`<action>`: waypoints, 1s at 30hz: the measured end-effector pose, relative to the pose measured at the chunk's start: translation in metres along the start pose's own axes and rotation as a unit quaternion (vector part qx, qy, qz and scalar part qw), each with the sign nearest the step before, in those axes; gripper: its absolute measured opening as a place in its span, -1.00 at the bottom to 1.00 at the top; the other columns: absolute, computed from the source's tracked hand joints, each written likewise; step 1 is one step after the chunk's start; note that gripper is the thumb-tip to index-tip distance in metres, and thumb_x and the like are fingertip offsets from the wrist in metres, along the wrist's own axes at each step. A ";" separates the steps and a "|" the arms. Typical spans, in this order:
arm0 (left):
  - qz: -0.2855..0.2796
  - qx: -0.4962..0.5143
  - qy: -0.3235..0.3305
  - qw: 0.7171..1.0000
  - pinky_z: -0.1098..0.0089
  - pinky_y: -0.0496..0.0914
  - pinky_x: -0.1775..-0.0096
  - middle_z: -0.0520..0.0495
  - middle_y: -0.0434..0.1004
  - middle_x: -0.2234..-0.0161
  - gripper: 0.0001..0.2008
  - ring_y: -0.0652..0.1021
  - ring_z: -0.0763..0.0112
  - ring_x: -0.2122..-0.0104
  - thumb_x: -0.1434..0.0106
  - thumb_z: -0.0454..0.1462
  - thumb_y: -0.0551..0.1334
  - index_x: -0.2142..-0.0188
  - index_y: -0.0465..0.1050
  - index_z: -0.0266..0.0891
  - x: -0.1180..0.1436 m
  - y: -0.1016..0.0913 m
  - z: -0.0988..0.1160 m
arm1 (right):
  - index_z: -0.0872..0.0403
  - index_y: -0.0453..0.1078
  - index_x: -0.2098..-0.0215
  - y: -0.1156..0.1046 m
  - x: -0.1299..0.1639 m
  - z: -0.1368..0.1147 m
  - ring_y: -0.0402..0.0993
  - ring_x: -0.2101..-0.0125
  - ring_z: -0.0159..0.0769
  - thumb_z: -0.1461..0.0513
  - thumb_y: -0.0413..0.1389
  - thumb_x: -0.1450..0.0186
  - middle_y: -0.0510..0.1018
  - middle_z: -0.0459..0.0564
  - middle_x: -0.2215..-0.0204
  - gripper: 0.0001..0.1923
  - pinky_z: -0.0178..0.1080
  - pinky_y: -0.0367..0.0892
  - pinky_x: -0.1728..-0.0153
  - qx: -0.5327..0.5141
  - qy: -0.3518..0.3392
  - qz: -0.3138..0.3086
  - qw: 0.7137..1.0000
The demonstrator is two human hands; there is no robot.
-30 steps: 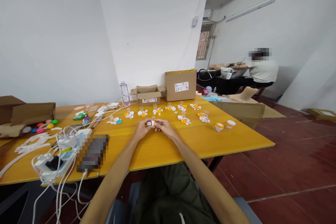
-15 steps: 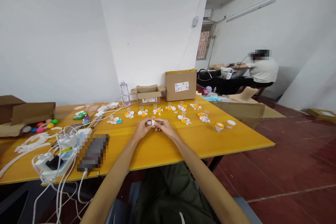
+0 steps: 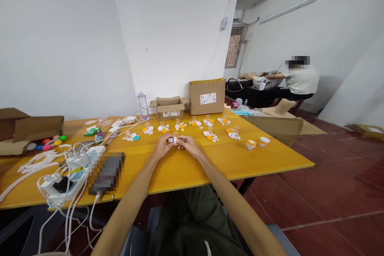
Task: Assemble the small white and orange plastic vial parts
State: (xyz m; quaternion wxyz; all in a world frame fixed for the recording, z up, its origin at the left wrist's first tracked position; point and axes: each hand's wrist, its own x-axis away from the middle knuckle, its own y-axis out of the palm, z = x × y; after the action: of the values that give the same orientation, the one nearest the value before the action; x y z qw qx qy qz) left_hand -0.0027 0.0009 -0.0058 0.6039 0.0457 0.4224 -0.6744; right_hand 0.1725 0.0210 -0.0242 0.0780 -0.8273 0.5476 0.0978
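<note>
Your left hand (image 3: 162, 147) and right hand (image 3: 188, 146) together pinch a small clear plastic vial with a white cap (image 3: 172, 140) above the yellow wooden table (image 3: 186, 168), just nearer you than the scattered orange and white caps (image 3: 210, 137).

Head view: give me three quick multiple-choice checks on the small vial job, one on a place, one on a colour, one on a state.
1. Where is the small vial?
A. between both hands above the table
B. inside the open box
C. on the floor

2. What colour is the table top?
A. yellow
B. blue
C. black

3. How is the small cardboard box by the wall?
A. taped shut
B. flaps open
C. crushed flat

Answers: 1 A, the left hand and right hand meet around it; 2 A, bare wood shows yellow; 3 B, its flaps stand out to the sides.
</note>
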 end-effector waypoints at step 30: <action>0.001 -0.001 0.002 1.000 0.30 0.43 0.16 -0.05 0.61 0.28 -0.81 0.53 0.31 0.28 -0.15 -0.29 0.35 0.21 0.57 -0.19 0.000 0.000 0.000 | 0.10 0.57 0.26 0.000 0.000 0.000 0.47 0.56 -0.38 -0.05 0.27 -0.12 0.61 -0.03 0.51 -0.58 -0.35 0.31 0.51 0.014 0.001 -0.002 1.000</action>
State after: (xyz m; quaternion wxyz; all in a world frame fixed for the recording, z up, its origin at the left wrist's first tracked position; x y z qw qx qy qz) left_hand -0.0026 0.0008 -0.0058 0.6037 0.0470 0.4241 -0.6734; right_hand 0.1722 0.0213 -0.0240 0.0889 -0.8271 0.5477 0.0895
